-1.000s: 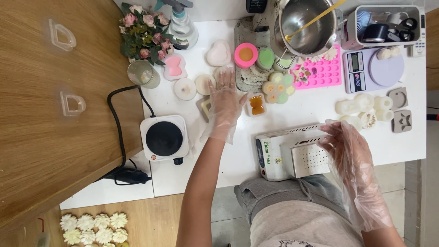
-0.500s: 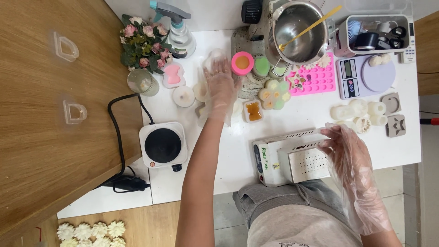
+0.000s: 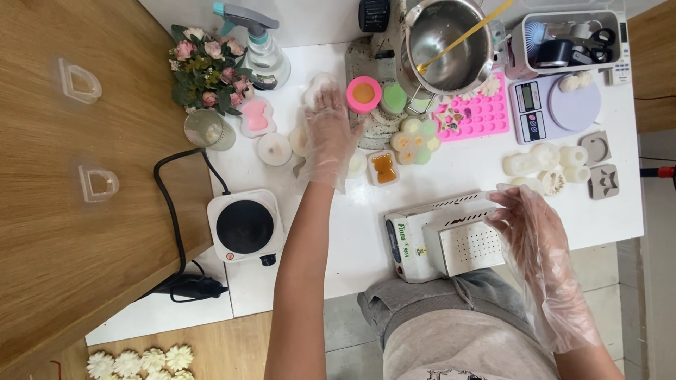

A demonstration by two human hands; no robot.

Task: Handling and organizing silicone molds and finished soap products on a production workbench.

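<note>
- Steel melting pot [image 3: 451, 43], with a yellow stirring stick [image 3: 465, 34] leaning in it, served as the landmark at the far side of the white table [image 3: 352, 232].
- Left hand [image 3: 329, 134], in a thin clear glove, lay left of the pot and nearer the person, fingers spread and flat over a pale heart-shaped mould [image 3: 318, 88]; whether it gripped the mould could not be told.
- Right hand [image 3: 529, 225], also gloved, sat well nearer the person than the pot and to its right, fingers loosely spread on the top edge of a white boxy machine [image 3: 451, 236], pinching nothing visible.
- Just left of the pot stood a pink round mould [image 3: 364, 93] holding orange filling and a green one [image 3: 394, 98]; just nearer than the pot lay a flower-shaped mould [image 3: 415, 138] and a small bear mould [image 3: 383, 169] with amber filling.
- Right of the pot were a pink silicone tray [image 3: 479, 112], a digital scale [image 3: 556, 107] and several finished white pieces [image 3: 546, 163].
- Far left of the pot, an electric hot plate [image 3: 244, 226] stood with nothing on it.
- Judging by this, several moulds were already filled and some pieces turned out, while the heart mould under the left hand looked not yet dealt with.
</note>
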